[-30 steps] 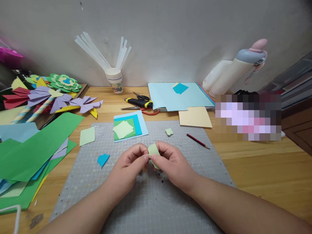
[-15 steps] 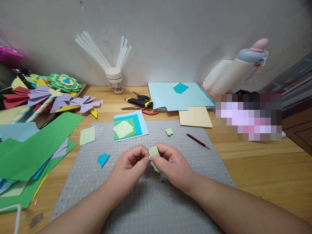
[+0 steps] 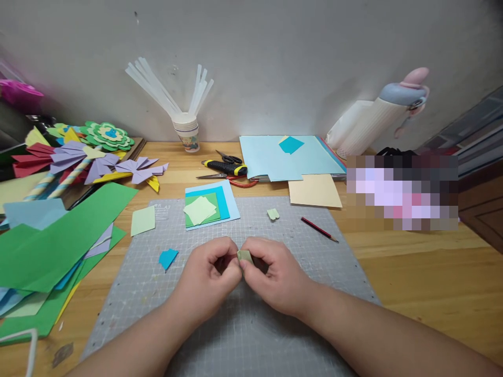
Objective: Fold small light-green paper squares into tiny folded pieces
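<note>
My left hand [image 3: 210,277] and my right hand [image 3: 271,277] meet over the grey cutting mat [image 3: 236,324]. Together their fingertips pinch a small folded piece of pale green paper [image 3: 245,256], most of it hidden by the fingers. Both hands are closed on it. Further back on the mat lie a stack of square papers [image 3: 209,206], a tiny pale green scrap [image 3: 272,213], a blue scrap [image 3: 168,257] and a pale green square [image 3: 143,220].
A red pencil [image 3: 319,229] lies at the mat's right edge. Scissors and a yellow-black knife [image 3: 225,166] sit behind the stack. Green and blue sheets [image 3: 55,241] cover the left side, paper flowers [image 3: 106,135] behind them. A cup of clear sticks [image 3: 187,131] stands by the wall.
The pale green paper has been folded smaller and both hands have closed tighter around it, dropping slightly toward the mat.
</note>
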`<state>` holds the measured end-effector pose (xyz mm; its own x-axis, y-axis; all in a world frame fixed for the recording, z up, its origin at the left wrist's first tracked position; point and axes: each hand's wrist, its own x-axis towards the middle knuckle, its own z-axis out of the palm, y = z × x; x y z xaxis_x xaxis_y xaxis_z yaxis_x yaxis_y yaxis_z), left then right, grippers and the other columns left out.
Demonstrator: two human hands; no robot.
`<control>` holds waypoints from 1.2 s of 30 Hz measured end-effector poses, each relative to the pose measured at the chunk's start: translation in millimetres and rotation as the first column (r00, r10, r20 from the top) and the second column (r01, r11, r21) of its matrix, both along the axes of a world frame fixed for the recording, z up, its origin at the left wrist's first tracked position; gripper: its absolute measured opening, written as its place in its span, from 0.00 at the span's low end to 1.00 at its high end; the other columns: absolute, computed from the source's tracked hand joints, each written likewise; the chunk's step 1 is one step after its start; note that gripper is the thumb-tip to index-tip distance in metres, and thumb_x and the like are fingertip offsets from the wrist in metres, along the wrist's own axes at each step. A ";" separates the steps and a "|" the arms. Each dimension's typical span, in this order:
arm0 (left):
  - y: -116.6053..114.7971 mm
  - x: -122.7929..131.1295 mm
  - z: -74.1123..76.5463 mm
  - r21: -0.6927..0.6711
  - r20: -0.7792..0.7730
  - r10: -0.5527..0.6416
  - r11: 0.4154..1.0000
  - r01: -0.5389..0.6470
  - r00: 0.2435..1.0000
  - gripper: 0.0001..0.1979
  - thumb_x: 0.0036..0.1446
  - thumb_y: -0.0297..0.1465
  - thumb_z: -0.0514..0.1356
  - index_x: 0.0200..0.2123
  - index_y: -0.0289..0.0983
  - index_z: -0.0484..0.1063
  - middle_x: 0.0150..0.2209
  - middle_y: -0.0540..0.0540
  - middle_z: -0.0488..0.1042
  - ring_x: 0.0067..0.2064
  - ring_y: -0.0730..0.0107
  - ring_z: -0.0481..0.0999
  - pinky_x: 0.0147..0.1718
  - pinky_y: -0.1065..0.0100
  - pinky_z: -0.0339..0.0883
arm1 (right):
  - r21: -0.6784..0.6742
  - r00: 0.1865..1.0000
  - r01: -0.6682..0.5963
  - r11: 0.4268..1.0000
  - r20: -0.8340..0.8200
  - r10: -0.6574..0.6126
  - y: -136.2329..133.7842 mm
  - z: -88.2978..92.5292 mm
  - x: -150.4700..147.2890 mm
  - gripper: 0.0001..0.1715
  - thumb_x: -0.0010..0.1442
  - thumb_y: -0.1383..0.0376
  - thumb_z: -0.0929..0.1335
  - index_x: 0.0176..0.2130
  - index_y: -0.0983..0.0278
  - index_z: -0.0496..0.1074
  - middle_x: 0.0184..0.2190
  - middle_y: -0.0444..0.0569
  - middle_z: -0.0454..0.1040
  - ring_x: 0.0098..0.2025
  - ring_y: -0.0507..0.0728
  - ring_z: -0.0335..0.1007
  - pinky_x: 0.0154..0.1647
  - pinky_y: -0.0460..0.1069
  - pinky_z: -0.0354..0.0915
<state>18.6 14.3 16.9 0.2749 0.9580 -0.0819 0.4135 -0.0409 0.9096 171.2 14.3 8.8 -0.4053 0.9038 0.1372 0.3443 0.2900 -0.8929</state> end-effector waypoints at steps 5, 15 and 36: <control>0.1 -0.4 -0.2 -0.018 0.066 0.065 0.998 -0.064 0.996 0.07 0.52 0.29 0.55 0.23 0.37 0.62 0.21 0.54 0.60 0.26 0.74 0.59 0.25 0.72 0.53 | -0.133 0.993 0.044 0.990 -0.106 -0.058 1.0 0.7 -1.0 0.13 0.57 0.69 0.61 0.22 0.62 0.56 0.21 0.40 0.55 0.25 0.50 0.52 0.26 0.46 0.51; 8.2 -3.4 -6.6 -0.371 0.435 0.202 0.928 -0.030 0.878 0.10 0.52 0.37 0.62 0.30 0.35 0.72 0.21 0.54 0.61 0.24 0.77 0.57 0.24 0.73 0.50 | -0.400 0.922 0.048 0.915 -0.336 -0.195 6.2 3.1 0.4 0.12 0.57 0.64 0.63 0.24 0.63 0.58 0.21 0.38 0.55 0.24 0.49 0.50 0.25 0.45 0.50; 9.7 -2.2 -4.4 -0.488 0.488 0.230 0.872 0.045 0.842 0.12 0.46 0.36 0.66 0.26 0.35 0.69 0.18 0.56 0.60 0.22 0.80 0.54 0.22 0.74 0.47 | -0.360 0.931 0.050 0.932 -0.321 -0.174 2.9 -0.7 -1.1 0.10 0.57 0.66 0.63 0.25 0.62 0.57 0.22 0.38 0.55 0.25 0.49 0.51 0.26 0.45 0.51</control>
<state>16.4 23.9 12.5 0.3184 0.8631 -0.3922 -0.1431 0.4527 0.8801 170.1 17.2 8.1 -0.2824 0.9564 -0.0753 0.0124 -0.0748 -0.9971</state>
